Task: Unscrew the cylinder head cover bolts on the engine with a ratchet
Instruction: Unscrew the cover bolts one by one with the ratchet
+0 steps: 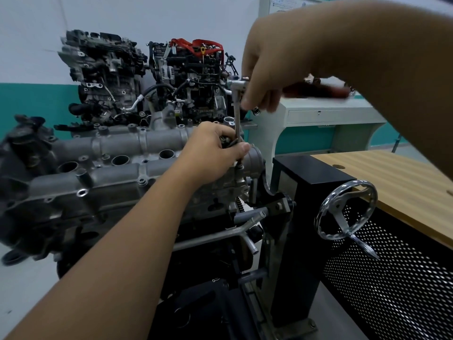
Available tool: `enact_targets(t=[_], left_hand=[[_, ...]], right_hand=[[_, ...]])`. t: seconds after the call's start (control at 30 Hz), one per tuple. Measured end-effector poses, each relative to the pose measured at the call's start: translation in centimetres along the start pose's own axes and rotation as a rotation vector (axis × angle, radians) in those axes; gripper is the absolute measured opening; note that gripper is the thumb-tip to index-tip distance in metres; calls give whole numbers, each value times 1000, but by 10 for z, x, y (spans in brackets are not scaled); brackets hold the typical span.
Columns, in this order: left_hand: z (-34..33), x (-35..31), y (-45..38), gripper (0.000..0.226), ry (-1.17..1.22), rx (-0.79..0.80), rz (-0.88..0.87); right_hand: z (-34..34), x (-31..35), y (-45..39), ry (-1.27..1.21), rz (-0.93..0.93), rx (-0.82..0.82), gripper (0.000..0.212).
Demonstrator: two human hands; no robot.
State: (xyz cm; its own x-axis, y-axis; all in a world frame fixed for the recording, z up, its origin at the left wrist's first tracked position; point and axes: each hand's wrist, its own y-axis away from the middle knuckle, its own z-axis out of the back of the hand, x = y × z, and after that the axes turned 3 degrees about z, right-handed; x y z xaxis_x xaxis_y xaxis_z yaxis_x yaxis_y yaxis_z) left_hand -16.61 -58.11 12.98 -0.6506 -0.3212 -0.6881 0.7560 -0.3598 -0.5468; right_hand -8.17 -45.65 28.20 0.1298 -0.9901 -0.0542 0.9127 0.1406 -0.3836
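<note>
While the engine (pixel 103 165) sits on its black stand (pixel 289 217) in the head view, its grey cylinder head cover (pixel 137 143) faces up, with round open wells along the middle. At the cover's right end the ratchet (pixel 239 85) stands on a long thin extension bar (pixel 237 119) that runs almost straight down to a bolt (pixel 239 165) at the edge of the cover. The right hand (pixel 264 69) is curled round the ratchet's head, and the red and dark handle (pixel 318 90) sticks out to the right, blurred. The left hand (pixel 215 148) is closed round the lower part of the bar, thumb and fingers pinching it just above the bolt; some small dark parts show inside that grip, too unclear to name. Two other engines (pixel 147 77) stand behind, near the wall. A chrome handwheel (pixel 346 209) juts from the stand, beside a wooden tabletop (pixel 392 173) over a black perforated panel (pixel 392 278).
</note>
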Motion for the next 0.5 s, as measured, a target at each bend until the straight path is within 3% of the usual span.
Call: enact_targets(t=[0.13, 0.23, 0.3, 0.4, 0.43, 0.5], left_hand=[[1, -1, 0, 15, -10, 7, 13], [2, -1, 3, 12, -16, 5, -7], [1, -4, 4, 15, -26, 11, -6], [1, -6, 3, 19, -57, 15, -4], [1, -6, 2, 19, -61, 15, -2], [0, -5, 3, 17, -44, 5, 9]], right_hand=[[0, -5, -2, -4, 45, -2, 28], [6, 5, 6, -203, 17, 186, 32], [3, 2, 2, -121, 27, 138, 25], [-7, -7, -1, 179, 61, -90, 12], [-7, -8, -1, 191, 50, -99, 13], [-4, -7, 5, -8, 22, 36, 21]])
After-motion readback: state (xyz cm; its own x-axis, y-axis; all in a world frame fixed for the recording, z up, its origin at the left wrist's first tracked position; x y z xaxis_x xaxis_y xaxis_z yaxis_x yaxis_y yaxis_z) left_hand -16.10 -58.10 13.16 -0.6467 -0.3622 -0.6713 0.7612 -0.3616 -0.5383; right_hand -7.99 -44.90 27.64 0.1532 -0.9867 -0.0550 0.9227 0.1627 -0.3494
